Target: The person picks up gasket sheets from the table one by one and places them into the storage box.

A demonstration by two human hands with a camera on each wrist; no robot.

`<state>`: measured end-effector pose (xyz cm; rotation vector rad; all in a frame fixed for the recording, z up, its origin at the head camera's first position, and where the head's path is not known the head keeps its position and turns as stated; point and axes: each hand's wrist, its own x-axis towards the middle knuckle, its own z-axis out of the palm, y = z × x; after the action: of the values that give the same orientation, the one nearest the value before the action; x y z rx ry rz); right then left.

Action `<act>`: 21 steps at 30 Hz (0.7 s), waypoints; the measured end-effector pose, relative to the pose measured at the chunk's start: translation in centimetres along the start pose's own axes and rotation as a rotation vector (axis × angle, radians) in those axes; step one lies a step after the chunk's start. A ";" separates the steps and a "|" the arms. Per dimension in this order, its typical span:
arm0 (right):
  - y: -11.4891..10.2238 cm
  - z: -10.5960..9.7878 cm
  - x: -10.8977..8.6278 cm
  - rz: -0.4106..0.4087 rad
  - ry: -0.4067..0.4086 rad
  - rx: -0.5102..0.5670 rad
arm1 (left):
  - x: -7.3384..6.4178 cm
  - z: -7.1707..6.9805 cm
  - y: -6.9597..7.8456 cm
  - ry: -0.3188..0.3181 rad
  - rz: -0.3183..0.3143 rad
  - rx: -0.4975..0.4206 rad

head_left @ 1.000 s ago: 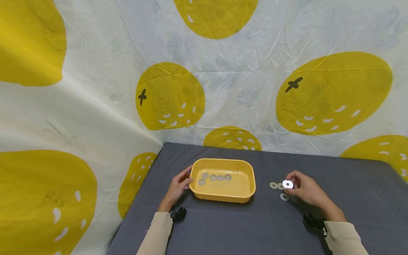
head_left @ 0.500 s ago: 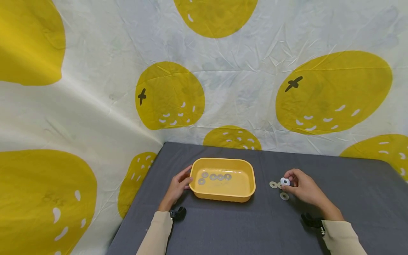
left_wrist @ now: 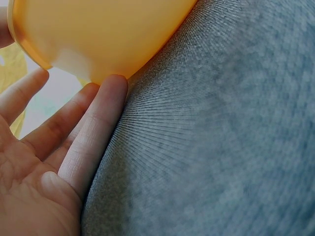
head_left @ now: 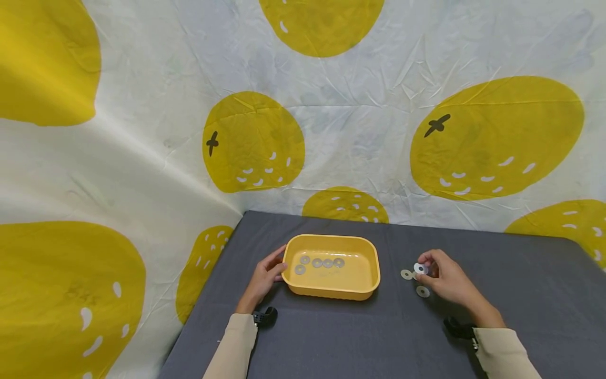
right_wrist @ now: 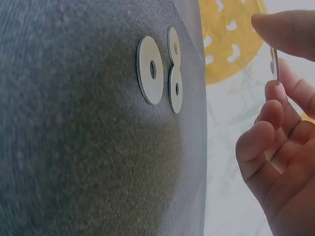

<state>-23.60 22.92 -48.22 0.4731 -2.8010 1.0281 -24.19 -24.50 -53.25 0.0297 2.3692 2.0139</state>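
Note:
A shallow yellow plastic tray (head_left: 341, 295) stands on the dark cloth with several flat metal washers (head_left: 327, 263) lying on its floor. My left hand (head_left: 262, 281) holds its left end, thumb at the rim and fingers (left_wrist: 93, 132) against the outer wall, low near the cloth. My right hand (head_left: 447, 279) pinches one washer (head_left: 419, 268) between thumb and fingertips, over the loose ones. In the right wrist view this held washer (right_wrist: 276, 66) shows edge-on. Three loose washers (right_wrist: 150, 71) lie flat under and beside the hand; one is partly hidden in the head view.
Dark grey cloth (head_left: 331, 337) covers the table. Behind and to the left hangs a white curtain (head_left: 360, 142) printed with yellow fruit. Each wrist bears a black strap-on camera (head_left: 267, 317).
My right hand has shifted slightly left with its washer, now over the loose washers, and the washer's tilt has altered. My left hand and the tray stay in place.

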 end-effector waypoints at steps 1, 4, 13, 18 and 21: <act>-0.1 0.1 0.0 -0.003 0.001 -0.005 | 0.1 0.0 0.0 -0.004 -0.002 -0.006; -0.3 0.2 0.0 -0.007 0.004 -0.020 | 0.2 0.0 0.0 -0.014 -0.005 -0.019; -1.4 0.7 0.2 0.040 -0.013 -0.006 | 0.2 0.0 -0.3 -0.003 0.011 -0.019; -2.0 0.6 0.4 0.046 -0.003 -0.002 | 0.3 -0.1 -0.5 -0.004 0.022 -0.018; -2.4 0.6 0.4 0.039 0.004 0.001 | 0.4 -0.1 -0.6 -0.001 0.022 -0.019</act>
<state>-23.20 20.69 -47.06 0.4176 -2.8172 1.0374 -24.55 -24.70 -53.84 0.0571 2.3592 2.0454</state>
